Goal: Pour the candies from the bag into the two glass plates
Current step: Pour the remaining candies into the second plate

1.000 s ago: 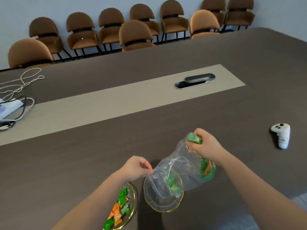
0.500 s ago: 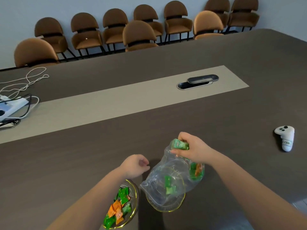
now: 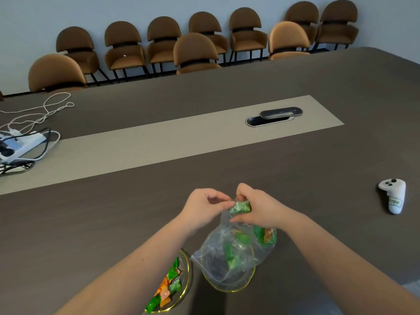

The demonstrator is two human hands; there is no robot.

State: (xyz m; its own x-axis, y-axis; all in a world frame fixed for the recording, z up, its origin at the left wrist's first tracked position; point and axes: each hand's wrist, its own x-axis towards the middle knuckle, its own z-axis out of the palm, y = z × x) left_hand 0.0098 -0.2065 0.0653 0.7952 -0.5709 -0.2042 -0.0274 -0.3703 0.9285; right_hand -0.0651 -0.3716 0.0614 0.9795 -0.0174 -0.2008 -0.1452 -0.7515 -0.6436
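Observation:
A clear plastic bag [image 3: 218, 248] hangs mouth-down over the right glass plate [image 3: 228, 289], which has a yellow rim. Green candies [image 3: 233, 255] lie low in the bag above that plate, and a green and an orange one [image 3: 266, 235] sit in its right fold. My right hand [image 3: 259, 209] grips the bag's upper end, squeezing a green candy [image 3: 240, 206] through the plastic. My left hand [image 3: 203, 206] pinches the same upper end from the left. The left glass plate [image 3: 187, 268] holds several green and orange candies, partly behind my left forearm.
A white controller [image 3: 394, 196] lies on the dark table at the right. A cable hatch [image 3: 272, 117] sits in the beige centre strip. A power strip with cords [image 3: 20, 144] is at the far left. Brown chairs [image 3: 195, 51] line the far edge.
My left hand let go of the bag's lower edge and rose to its top beside my right hand. The right hand shifted left, and the bag swung more upright over the right plate.

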